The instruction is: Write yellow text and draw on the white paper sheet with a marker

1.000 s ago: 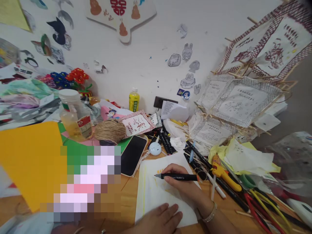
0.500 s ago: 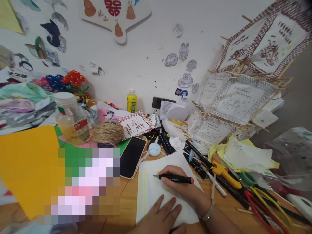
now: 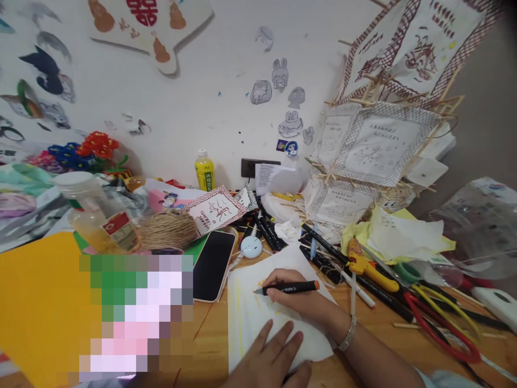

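A black marker point(image 3: 290, 288) with an orange end is gripped between the thumb and fingers of my right hand point(image 3: 297, 302). Its tip meets, or hovers just over, a white sheet of paper point(image 3: 246, 307); which of the two I cannot tell. Yellow lines run down the sheet's left side, and small orange-yellow marks show beside the marker tip. My left hand point(image 3: 270, 355) lies flat on the lower part of the sheet, fingers spread, holding nothing. A bracelet circles my right wrist.
Left of the sheet lies a phone point(image 3: 214, 265), with a ball of twine point(image 3: 168, 230) and a plastic jar point(image 3: 95, 215) behind. On the right are a yellow glue gun point(image 3: 369, 267), red-handled scissors point(image 3: 440, 328) and several markers. A paper-and-stick lantern point(image 3: 388, 145) stands behind them.
The head view has turned slightly right, so the surroundings sit further left. Beside the marker tip the orange-yellow marks look larger. My left hand stays flat on the sheet.
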{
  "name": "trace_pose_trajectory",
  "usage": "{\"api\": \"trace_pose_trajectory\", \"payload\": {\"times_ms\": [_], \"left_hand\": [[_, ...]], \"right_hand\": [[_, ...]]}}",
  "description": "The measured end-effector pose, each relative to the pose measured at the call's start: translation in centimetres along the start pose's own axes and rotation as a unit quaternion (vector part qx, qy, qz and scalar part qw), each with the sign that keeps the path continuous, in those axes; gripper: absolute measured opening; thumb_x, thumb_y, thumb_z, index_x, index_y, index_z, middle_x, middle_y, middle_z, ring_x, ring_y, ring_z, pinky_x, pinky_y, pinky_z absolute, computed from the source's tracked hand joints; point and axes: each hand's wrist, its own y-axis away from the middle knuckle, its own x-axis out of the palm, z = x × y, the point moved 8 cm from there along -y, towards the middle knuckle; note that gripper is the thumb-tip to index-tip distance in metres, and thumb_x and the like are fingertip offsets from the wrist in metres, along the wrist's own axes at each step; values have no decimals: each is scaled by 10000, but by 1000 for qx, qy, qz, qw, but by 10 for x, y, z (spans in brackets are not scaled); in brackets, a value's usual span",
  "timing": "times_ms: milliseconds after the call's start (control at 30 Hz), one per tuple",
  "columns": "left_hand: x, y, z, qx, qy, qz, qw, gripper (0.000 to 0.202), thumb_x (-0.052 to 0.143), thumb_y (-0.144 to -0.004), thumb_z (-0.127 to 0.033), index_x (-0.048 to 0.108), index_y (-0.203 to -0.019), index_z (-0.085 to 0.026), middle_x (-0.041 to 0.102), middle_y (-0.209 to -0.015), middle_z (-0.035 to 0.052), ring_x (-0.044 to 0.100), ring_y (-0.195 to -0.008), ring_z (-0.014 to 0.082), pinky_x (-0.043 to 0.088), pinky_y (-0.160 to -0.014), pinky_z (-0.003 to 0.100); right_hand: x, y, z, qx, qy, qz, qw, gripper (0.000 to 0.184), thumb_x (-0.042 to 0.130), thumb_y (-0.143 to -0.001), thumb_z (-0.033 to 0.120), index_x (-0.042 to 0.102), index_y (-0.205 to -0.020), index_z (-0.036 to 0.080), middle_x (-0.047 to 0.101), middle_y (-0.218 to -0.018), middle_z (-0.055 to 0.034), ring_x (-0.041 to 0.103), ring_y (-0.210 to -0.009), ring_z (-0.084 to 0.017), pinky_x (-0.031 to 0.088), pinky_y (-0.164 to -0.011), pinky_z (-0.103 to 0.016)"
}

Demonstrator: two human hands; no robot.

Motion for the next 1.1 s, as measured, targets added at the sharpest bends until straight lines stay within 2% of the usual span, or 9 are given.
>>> {"api": "trace_pose_trajectory", "payload": {"times_ms": [100,233,400,567,633,767,900,1100], "left_hand": [[-4,-4,1,-7,8,-3,1000,121,531,-896,-224,593,-1000,-217,674,-1037,45,604,-1044,224,320,-1037,425],[-8,-9,3,-15,12,-4,1000,103,533,-895,-231,589,-979,-215,682,-1022,45,612,-1032,218,326,-1033,407],[-6,-6,2,-10,12,2,1000,112,526,-895,-219,584,-991,-205,681,-1024,59,608,-1040,233,255,-1067,440],[-3,-4,0,-8,10,15,1000,124,552,-880,-220,568,-1001,-200,661,-1058,75,593,-1065,248,321,-1029,444],[-5,-5,1,-14,13,6,1000,110,548,-881,-215,573,-988,-201,666,-1042,70,595,-1058,242,333,-1023,437],[-10,-8,1,-18,18,-19,999,92,525,-889,-192,589,-955,-198,677,-1003,63,608,-1030,231,351,-1012,420],[-6,-7,0,-20,18,-9,1000,100,537,-883,-195,595,-965,-201,673,-1026,61,609,-1029,233,367,-1000,418],[-2,-3,-1,-16,5,-6,1000,119,570,-868,-233,576,-983,-206,664,-1037,62,597,-1046,236,348,-1008,431]], "right_hand": [[1,1,3,-18,17,7,1000,140,591,-758,239,663,-839,150,657,-825,-51,581,-777,-177,451,-702,-291],[0,1,0,2,20,9,1000,109,580,-761,220,662,-770,149,646,-753,-36,577,-723,-165,450,-657,-273],[-1,0,2,-11,12,3,1000,116,600,-762,241,661,-814,157,652,-796,-33,577,-756,-161,457,-681,-268],[-1,0,1,1,14,4,1000,90,587,-767,215,656,-771,156,638,-745,-21,561,-703,-146,448,-629,-249],[-1,0,3,-11,20,2,1000,96,594,-767,220,660,-799,158,646,-775,-27,569,-733,-154,454,-660,-261],[0,1,2,-10,26,9,1000,98,588,-774,229,659,-772,162,642,-735,-19,568,-695,-148,453,-623,-252],[0,2,8,-27,26,12,999,170,613,-787,286,675,-881,159,668,-860,-49,597,-813,-182,476,-744,-300],[-1,6,17,-52,46,15,997,213,607,-825,302,667,-990,181,669,-969,-64,603,-909,-202,477,-836,-347]]}}
